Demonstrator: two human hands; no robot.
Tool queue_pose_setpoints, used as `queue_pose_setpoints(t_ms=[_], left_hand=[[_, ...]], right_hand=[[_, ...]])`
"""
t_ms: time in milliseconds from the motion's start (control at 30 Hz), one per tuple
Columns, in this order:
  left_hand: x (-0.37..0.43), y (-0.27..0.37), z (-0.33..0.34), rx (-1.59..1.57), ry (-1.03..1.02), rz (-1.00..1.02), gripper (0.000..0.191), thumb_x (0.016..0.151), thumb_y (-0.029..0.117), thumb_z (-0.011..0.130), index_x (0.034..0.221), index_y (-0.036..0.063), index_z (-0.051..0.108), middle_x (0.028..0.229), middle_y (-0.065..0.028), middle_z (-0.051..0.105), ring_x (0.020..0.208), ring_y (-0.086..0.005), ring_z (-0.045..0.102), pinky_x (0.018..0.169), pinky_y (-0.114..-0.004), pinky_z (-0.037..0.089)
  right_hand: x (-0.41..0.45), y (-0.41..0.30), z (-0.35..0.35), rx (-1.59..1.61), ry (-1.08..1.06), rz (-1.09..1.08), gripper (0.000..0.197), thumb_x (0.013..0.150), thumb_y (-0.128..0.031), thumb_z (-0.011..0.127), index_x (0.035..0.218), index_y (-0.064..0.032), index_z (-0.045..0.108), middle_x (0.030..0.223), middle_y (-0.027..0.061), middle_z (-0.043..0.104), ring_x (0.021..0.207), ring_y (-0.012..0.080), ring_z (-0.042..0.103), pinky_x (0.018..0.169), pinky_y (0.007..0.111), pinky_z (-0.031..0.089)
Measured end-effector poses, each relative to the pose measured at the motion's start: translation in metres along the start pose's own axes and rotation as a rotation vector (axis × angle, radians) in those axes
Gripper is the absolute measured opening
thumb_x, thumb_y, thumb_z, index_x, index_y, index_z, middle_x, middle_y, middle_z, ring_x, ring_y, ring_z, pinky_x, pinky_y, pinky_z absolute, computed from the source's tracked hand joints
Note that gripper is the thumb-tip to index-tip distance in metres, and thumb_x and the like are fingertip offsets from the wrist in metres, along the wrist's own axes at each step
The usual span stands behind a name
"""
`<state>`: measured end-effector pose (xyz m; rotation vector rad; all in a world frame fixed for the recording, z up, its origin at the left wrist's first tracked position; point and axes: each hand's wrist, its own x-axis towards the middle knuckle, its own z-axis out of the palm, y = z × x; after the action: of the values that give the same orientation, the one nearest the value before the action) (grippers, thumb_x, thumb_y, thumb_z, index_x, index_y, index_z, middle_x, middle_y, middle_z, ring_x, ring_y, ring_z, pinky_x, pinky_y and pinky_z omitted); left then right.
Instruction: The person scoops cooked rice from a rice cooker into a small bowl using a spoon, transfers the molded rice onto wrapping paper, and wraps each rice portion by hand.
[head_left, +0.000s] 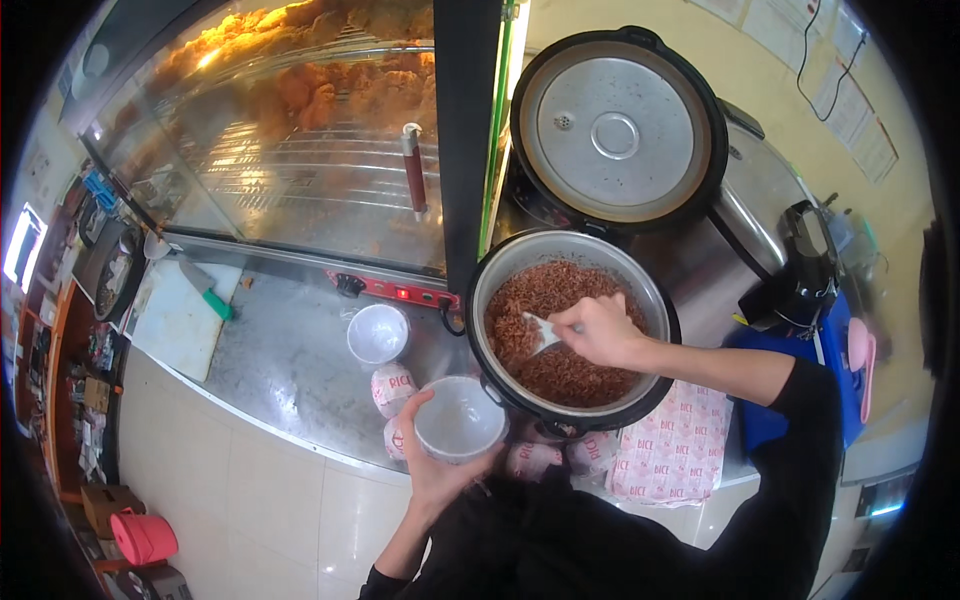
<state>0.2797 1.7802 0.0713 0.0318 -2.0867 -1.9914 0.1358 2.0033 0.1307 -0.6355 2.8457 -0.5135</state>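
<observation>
My right hand (600, 330) grips a white rice paddle (541, 330), its blade partly sunk in reddish-brown cooked rice (577, 384). The rice fills the lower part of a rice cooker's metal inner pot (504, 262). Beside the cooker, my left hand (435, 472) holds a white bowl (461, 420), tilted so that its inside faces up and shows no food. A second white bowl (378, 334) stands on the steel counter. Round paper-wrapped packets (392, 390) lie near my left hand, and several more wrapped packets (534, 459) sit below the cooker, partly hidden by my body.
The cooker's raised lid (615, 139) stands behind the pot. A glass warming cabinet (285, 187) with fried food borders the counter (277, 345). A green-handled knife (206, 292) rests on a white cutting board (184, 322). Printed wrapping sheets (671, 450) lie by my right forearm.
</observation>
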Motion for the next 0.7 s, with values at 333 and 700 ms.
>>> queue_pose_setpoints(t_ms=[333, 700], left_hand=[[0.007, 0.001, -0.011, -0.028, -0.077, -0.033, 0.094, 0.053, 0.013, 0.087, 0.128, 0.0027, 0.030, 0.121, -0.0122, 0.044, 0.112, -0.0229, 0.049, 0.095, -0.036, 0.040], [0.004, -0.001, -0.010, -0.100, -0.062, -0.075, 0.096, 0.054, 0.011, 0.086, 0.131, 0.0044, 0.028, 0.128, -0.0134, 0.040, 0.118, -0.0239, 0.045, 0.099, -0.037, 0.038]], right_hand=[[-0.016, -0.002, -0.023, 0.239, -0.220, 0.066, 0.022, 0.084, -0.028, 0.062, 0.099, -0.0139, 0.070, 0.098, 0.0103, 0.068, 0.098, 0.0277, 0.063, 0.100, 0.043, 0.034], [-0.023, 0.002, -0.055, -0.904, 0.325, -0.701, 0.009, 0.073, -0.014, 0.061, 0.081, -0.0106, 0.059, 0.074, 0.0000, 0.057, 0.074, 0.0177, 0.055, 0.073, 0.038, 0.032]])
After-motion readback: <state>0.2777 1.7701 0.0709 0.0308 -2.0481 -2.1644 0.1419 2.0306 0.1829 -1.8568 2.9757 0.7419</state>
